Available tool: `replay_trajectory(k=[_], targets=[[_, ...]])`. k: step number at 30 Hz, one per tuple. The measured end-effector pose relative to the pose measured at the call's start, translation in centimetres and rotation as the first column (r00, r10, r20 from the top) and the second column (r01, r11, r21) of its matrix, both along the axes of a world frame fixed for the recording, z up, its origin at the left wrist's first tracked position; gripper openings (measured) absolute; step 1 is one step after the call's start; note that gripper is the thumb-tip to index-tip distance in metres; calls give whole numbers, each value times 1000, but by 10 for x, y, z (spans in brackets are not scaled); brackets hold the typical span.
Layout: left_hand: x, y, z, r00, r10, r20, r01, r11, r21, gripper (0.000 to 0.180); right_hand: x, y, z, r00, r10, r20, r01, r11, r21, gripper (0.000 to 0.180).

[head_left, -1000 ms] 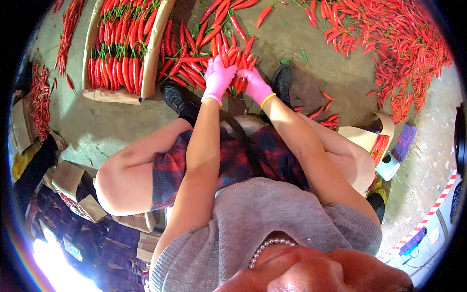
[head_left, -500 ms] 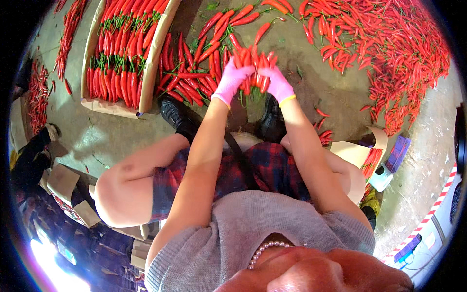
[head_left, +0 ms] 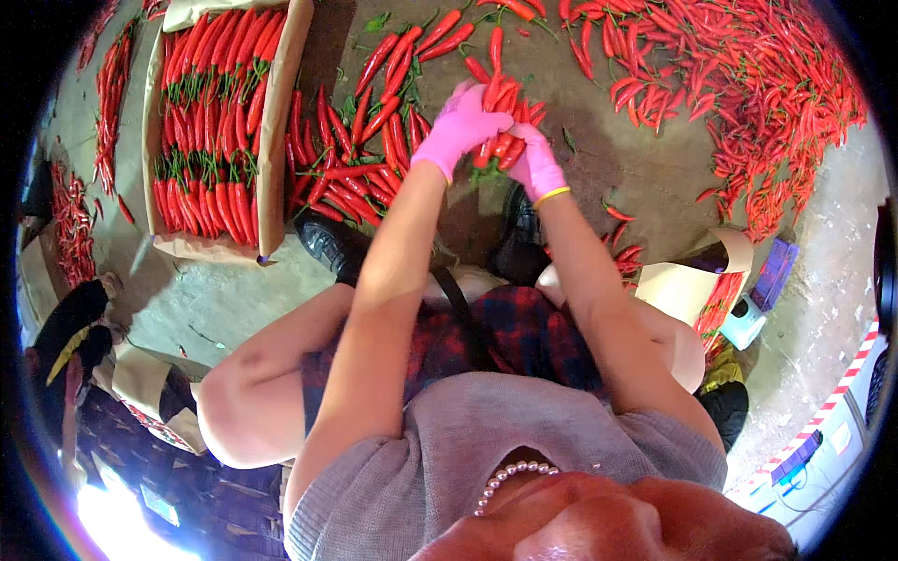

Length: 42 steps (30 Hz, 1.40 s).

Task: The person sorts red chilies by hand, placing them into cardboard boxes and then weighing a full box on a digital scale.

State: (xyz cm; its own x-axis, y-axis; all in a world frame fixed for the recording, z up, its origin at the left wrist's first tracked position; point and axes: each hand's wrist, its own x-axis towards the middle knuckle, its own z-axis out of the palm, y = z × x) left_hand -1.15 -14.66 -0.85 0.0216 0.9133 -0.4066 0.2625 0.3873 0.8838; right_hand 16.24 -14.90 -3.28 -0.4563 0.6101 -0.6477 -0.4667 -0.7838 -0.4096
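Left hand [head_left: 460, 123] and right hand [head_left: 536, 163], curled closed, hold a chilli bunch [head_left: 506, 101] between them, upper centre; long axis roughly up-down; neither hand nearer

Looks steeply down from the person's head [head_left: 599, 524] through the left of two side-by-side fisheye lenses, upright and unmirrored, with the grey sweater [head_left: 524, 430] close below and filling much of the lower middle. Faces past the plaid shorts [head_left: 524, 327] toward the floor [head_left: 215, 304], with the left hand [head_left: 458, 129] and right hand [head_left: 537, 164] farther off at upper centre, and the open cardboard box [head_left: 281, 122] at upper left. Spreads wide enough to take in a striped band [head_left: 854, 372] at the lower right, bowed along the dark round rim.
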Motion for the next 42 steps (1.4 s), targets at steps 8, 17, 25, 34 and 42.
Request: replay_trajectory(k=[8,17,25,34,42], targets=[[-9,72,19,764,-566,-308,501,823,-269,71,-37,-9,-28,888,-447,-104,442,894,-71,41],[59,24,-9,223,559,799,-512,764,-392,57,14,121,14,829,271,489,-423,876,232,40],[78,37,-3,-95,515,852,-817,448,-362,47,-45,193,47,458,741,491,-888,365,279,49],[68,91,-16,-450,391,803,-747,328,-578,29,-141,251,45,-216,479,851,-947,-314,-64,60],[88,8,-45,-293,577,762,-690,424,-587,40,-45,197,12,29,645,764,-999,5,34,79]])
